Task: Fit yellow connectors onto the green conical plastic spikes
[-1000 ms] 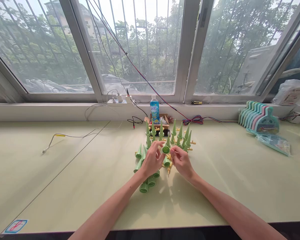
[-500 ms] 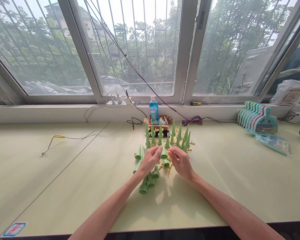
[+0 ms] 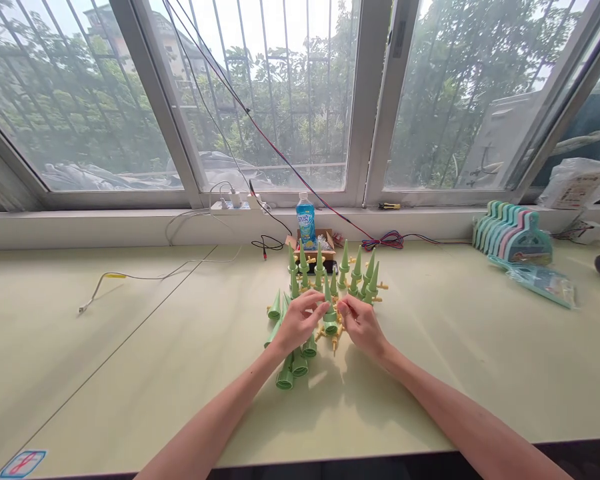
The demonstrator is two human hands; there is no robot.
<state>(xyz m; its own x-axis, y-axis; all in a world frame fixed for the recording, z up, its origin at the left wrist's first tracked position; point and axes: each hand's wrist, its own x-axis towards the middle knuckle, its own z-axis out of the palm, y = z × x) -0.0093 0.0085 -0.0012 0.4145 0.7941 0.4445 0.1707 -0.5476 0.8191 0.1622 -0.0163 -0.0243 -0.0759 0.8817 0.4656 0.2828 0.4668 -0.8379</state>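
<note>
Between my hands a green cone-shaped watering spike (image 3: 327, 291) stands point up, with the thumb and fingers of my left hand (image 3: 303, 319) pinched at its left side. My right hand (image 3: 363, 323) is closed just right of that spike, its fingertips pressed together. Whatever they grip is too small or hidden to tell. Below lie a green spike with an open threaded end (image 3: 331, 327) and several loose yellow valve pieces (image 3: 335, 343). More green spikes (image 3: 285, 380) lie by my left wrist, partly covered by it. Upright spikes with yellow valves (image 3: 371, 283) stand in groups behind my hands.
A blue-labelled bottle (image 3: 306, 221) stands in a small cardboard box (image 3: 325, 253) at the back, with a dark phone-like object before it. Coiled wires (image 3: 387, 240) lie right of it. Pastel plastic pieces (image 3: 515, 233) and a bagged one (image 3: 535, 280) are far right. A cable (image 3: 130, 275) crosses the left side.
The spike in my hands has turned from its open end facing me to more upright, and sits slightly lower. My left fingers have shifted slightly on it. The view has moved a little.
</note>
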